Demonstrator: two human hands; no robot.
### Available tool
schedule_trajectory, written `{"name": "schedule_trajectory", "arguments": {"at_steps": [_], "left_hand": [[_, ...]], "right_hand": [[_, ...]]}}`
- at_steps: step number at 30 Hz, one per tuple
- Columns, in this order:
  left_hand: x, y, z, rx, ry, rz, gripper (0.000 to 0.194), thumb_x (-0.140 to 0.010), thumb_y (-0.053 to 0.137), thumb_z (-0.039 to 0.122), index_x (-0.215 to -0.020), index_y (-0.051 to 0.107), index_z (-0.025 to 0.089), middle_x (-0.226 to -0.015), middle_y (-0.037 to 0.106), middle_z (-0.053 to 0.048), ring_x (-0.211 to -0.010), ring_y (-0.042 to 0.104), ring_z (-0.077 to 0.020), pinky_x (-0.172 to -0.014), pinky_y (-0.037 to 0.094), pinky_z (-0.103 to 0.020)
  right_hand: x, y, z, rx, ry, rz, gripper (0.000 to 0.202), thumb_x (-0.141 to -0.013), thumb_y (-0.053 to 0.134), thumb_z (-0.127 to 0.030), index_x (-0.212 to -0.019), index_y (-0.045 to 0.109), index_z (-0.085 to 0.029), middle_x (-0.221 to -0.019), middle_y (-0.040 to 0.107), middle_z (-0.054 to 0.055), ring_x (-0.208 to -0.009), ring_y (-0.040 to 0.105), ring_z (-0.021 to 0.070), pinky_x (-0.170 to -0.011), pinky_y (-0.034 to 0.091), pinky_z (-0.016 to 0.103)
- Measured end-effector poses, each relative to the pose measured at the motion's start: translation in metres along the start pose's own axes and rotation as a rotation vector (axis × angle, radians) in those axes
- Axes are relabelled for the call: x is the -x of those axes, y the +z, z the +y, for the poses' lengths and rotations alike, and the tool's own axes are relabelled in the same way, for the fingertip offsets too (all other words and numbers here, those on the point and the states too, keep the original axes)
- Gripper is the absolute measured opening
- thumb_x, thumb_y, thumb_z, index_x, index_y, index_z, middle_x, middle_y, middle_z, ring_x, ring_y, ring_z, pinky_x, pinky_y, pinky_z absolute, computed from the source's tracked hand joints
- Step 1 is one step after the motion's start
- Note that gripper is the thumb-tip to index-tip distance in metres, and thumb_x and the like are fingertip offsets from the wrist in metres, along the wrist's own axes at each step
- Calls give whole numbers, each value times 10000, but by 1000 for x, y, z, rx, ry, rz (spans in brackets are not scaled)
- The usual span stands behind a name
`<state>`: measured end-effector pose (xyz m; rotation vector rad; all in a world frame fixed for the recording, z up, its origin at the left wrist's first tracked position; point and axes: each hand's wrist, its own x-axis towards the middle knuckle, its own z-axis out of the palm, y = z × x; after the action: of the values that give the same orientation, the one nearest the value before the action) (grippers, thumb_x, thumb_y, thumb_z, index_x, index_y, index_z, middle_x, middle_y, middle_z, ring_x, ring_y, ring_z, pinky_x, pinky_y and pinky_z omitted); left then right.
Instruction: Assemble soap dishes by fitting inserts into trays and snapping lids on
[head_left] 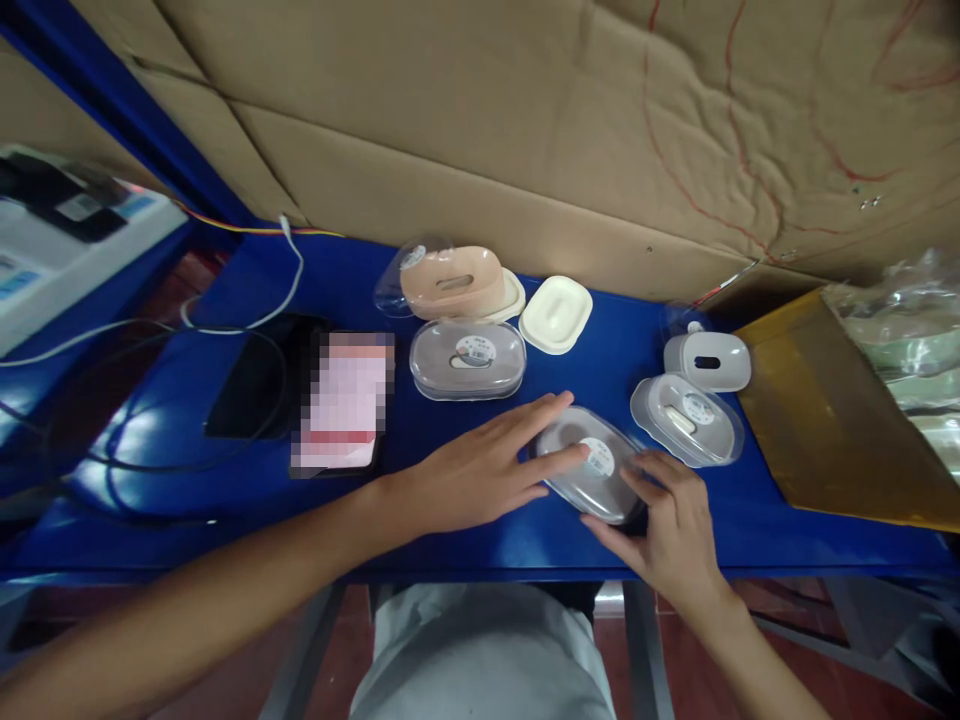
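A grey oval box under a clear plastic cover (574,430) lies at the table's front, a round white label on top. My left hand (499,460) reaches over its left side, fingers stretched and apart, one fingertip by the label. My right hand (667,510) grips the right end, thumb at the near edge and fingers on top. Just right of it sits a similar covered box (705,425) with a cream piece showing through. Another covered grey box (469,375) is beyond my left hand. The underside of the held box is hidden.
Behind stand a peach slotted box (454,285), a cream lid (556,312) and a grey slotted box (720,362). A phone (345,400) and black cable (217,465) are left. A cardboard carton (847,420) with wrapped items borders the right; a cardboard wall (450,130) rises behind.
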<state>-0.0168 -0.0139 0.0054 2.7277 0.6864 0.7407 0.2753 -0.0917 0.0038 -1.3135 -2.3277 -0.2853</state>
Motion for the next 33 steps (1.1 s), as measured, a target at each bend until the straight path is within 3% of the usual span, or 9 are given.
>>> {"name": "schedule_trajectory", "arguments": {"at_steps": [4,7,13,16,20,24,27,29,33], "left_hand": [[-3,-6,6,-69,0,92,485,-1036,672,174,-1508,563,206,-1695,423,-226,-1572,465,-349,-1207,536,-528],[-4,-8,8,-112,4,92,420,-1033,658,166,-1450,623,208,-1634,511,-199,-1482,561,-335,-1187,552,-526],[-4,-15,3,-201,-32,98,400,-1033,637,170,-1431,645,204,-1600,547,-196,-1427,594,-339,-1157,548,-526],[-3,-22,-2,-255,-96,174,359,-1040,618,178,-1397,650,191,-1556,590,-185,-1394,610,-338,-1129,546,-523],[-3,-29,-14,-292,-207,301,317,-1042,608,192,-1355,653,203,-1456,659,-162,-1297,658,-319,-1078,549,-505],[-3,-32,-30,-320,-319,354,286,-1049,595,219,-1327,651,190,-1420,677,-166,-1316,649,-330,-1064,529,-503],[-1,-31,-38,-358,-374,338,309,-1049,596,254,-1349,638,191,-1424,682,-167,-1319,649,-344,-1039,519,-510],[1,-31,-41,-381,-397,323,282,-1041,576,229,-1312,653,206,-1398,708,-143,-1289,669,-332,-1049,501,-513],[-11,-44,-52,-415,-529,293,254,-1016,522,167,-1198,695,210,-1246,781,-101,-1175,717,-309,-1049,480,-503]], "right_hand": [[-19,5,-12,215,163,-4,590,-988,732,-532,-1414,528,-179,-1220,678,191,-1111,648,384,-902,496,517],[-51,19,-13,299,170,-84,490,-1046,618,-493,-1416,580,-176,-1109,689,191,-1019,621,386,-902,460,540],[-109,36,19,347,214,-66,435,-1075,493,-413,-1365,617,-113,-975,707,187,-900,629,355,-879,435,511],[-134,43,30,328,235,-27,505,-1075,498,-412,-1461,558,-92,-1131,727,247,-1009,650,400,-904,434,536],[-156,60,18,178,59,-167,547,-1087,491,-321,-1578,459,-83,-1477,649,258,-1296,596,428,-1054,402,578],[-154,67,5,52,-34,-270,446,-1103,477,-262,-1519,531,-108,-1439,701,207,-1327,618,361,-1139,358,563],[-134,51,9,41,-40,-270,300,-1130,487,-355,-1195,700,-154,-1159,796,153,-1134,704,313,-1132,368,525],[-116,37,15,50,-57,-253,335,-1146,461,-348,-982,701,-182,-998,796,114,-992,725,271,-1120,377,490],[-88,20,20,74,-84,-161,309,-1136,512,-346,-918,674,-199,-949,788,89,-935,722,250,-1050,408,446]]}}
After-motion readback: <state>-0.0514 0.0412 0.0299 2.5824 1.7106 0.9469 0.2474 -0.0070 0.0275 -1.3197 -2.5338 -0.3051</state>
